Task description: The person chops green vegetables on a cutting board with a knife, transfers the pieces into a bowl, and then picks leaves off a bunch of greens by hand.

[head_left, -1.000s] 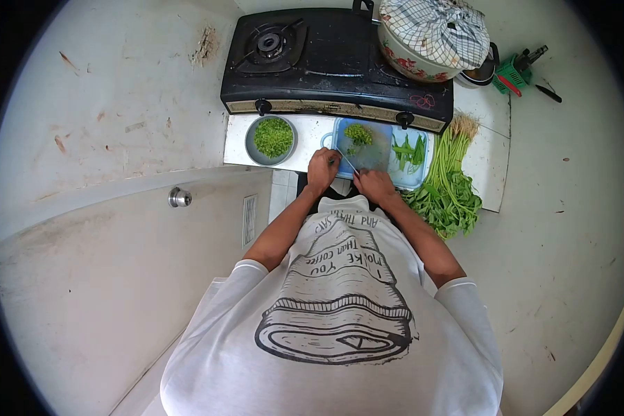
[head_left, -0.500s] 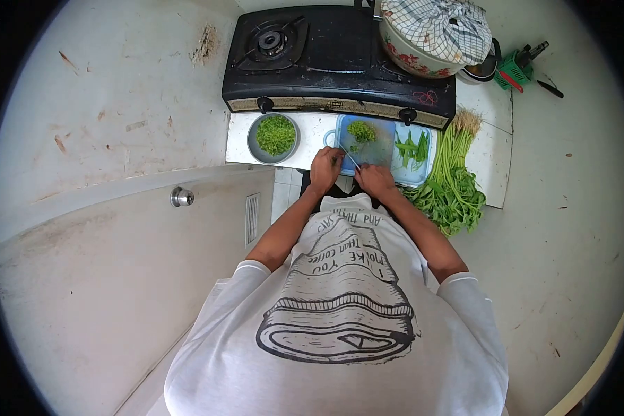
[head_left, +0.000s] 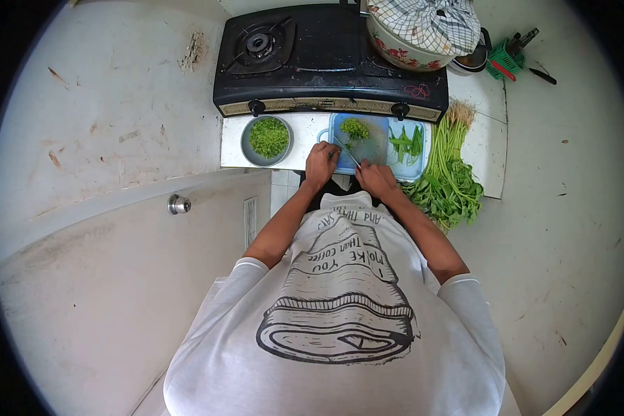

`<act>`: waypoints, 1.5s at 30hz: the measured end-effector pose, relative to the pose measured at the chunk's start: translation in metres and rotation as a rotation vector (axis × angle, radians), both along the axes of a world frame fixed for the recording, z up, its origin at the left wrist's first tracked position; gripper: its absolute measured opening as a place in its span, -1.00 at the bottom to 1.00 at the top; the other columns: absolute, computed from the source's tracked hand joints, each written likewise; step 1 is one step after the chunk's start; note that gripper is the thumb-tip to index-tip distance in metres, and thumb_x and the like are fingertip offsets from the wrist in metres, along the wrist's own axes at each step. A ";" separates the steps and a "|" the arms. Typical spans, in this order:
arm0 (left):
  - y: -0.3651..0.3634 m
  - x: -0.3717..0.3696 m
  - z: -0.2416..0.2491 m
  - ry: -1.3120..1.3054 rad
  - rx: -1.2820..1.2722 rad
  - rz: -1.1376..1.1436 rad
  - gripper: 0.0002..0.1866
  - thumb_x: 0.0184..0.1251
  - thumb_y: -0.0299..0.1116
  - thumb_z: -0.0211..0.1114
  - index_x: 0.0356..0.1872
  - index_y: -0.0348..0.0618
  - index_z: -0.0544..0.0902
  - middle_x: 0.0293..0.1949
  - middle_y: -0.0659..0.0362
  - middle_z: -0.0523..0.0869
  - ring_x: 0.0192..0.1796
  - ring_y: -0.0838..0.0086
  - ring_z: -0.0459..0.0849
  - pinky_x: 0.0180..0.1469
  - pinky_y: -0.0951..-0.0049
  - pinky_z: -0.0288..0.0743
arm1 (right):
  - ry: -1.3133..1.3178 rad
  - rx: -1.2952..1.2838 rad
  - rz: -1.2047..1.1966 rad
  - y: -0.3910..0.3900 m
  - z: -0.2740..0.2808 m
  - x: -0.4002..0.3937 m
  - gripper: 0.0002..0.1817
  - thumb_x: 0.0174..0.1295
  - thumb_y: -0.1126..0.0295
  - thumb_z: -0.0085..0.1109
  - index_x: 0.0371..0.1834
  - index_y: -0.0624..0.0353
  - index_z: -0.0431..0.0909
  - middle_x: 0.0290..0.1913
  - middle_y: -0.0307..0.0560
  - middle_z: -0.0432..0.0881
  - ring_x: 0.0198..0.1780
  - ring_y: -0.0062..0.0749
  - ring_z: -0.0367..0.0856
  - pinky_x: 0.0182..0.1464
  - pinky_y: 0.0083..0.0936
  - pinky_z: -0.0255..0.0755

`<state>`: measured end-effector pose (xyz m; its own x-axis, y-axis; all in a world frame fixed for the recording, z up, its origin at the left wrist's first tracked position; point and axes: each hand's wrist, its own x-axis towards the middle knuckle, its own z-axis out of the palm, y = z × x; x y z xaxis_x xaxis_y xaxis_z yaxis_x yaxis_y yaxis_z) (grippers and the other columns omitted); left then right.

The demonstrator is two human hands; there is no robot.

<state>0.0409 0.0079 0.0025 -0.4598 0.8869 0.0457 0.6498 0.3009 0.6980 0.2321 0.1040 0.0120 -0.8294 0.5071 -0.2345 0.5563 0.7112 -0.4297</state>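
Observation:
My right hand (head_left: 376,179) grips a knife (head_left: 345,150), its blade slanting up and left over a blue cutting board (head_left: 377,132). Near the blade's far end, my left hand (head_left: 321,162) rests at the board's left edge with its fingers closed. Whatever those fingers hold is too small and hidden to make out. Finely chopped greens (head_left: 354,128) lie in a small heap on the board, just beyond the knife. Several long green leaf pieces (head_left: 406,143) lie in the light blue tray (head_left: 423,130) to the right of the board.
A grey bowl (head_left: 244,147) of chopped greens stands left of the board. To the right lies a big bunch of leafy stalks (head_left: 445,163), its leaves overhanging the counter's front edge. Behind are a black gas stove (head_left: 326,90), a cloth-covered pot (head_left: 403,55) and a green basket (head_left: 498,57).
The whole view has shifted slightly, so the counter things appear a little further left. The knife blade lies at a slightly different angle. Both hands stay at the board.

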 end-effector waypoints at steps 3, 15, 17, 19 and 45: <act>-0.001 0.001 0.000 0.002 0.022 0.003 -0.90 0.32 -0.42 0.42 -0.21 -0.14 0.82 -0.18 0.09 0.78 -0.02 0.10 0.72 0.10 0.17 0.59 | 0.018 0.013 0.008 -0.003 -0.005 -0.001 -0.58 0.55 0.11 0.01 -0.17 0.33 0.54 -0.47 0.30 0.74 -0.40 0.21 0.78 -0.32 0.06 0.65; -0.001 0.001 0.000 -0.025 -0.003 0.010 -0.92 0.29 -0.49 0.39 -0.24 -0.17 0.79 -0.22 0.07 0.76 -0.06 0.10 0.71 0.06 0.17 0.60 | 0.000 0.083 0.042 -0.003 -0.009 -0.024 -0.60 0.54 0.16 0.00 -0.25 0.30 0.62 -0.43 0.22 0.78 -0.39 0.06 0.83 -0.33 -0.04 0.68; 0.002 0.001 -0.006 -0.080 0.002 0.028 -0.93 0.28 -0.50 0.39 -0.26 -0.19 0.79 -0.25 0.05 0.76 -0.11 0.10 0.73 0.02 0.17 0.61 | -0.028 0.078 0.045 -0.003 -0.011 -0.022 -0.59 0.55 0.15 -0.01 -0.28 0.28 0.64 -0.42 0.21 0.79 -0.38 0.05 0.84 -0.32 -0.05 0.68; 0.003 0.001 -0.009 -0.129 0.022 0.068 -0.94 0.28 -0.49 0.39 -0.28 -0.21 0.79 -0.28 0.04 0.76 -0.17 0.11 0.73 -0.02 0.17 0.62 | -0.043 0.055 0.038 -0.002 -0.009 -0.018 -0.59 0.54 0.14 0.01 -0.27 0.29 0.63 -0.42 0.22 0.78 -0.37 0.08 0.83 -0.29 -0.03 0.68; -0.007 0.007 0.005 0.016 0.012 0.001 -0.90 0.31 -0.46 0.40 -0.20 -0.17 0.78 -0.19 0.04 0.71 -0.05 0.07 0.71 0.05 0.14 0.60 | -0.025 0.026 0.027 0.000 -0.009 -0.012 -0.57 0.55 0.11 0.01 -0.24 0.29 0.63 -0.43 0.24 0.77 -0.36 0.17 0.80 -0.25 0.01 0.67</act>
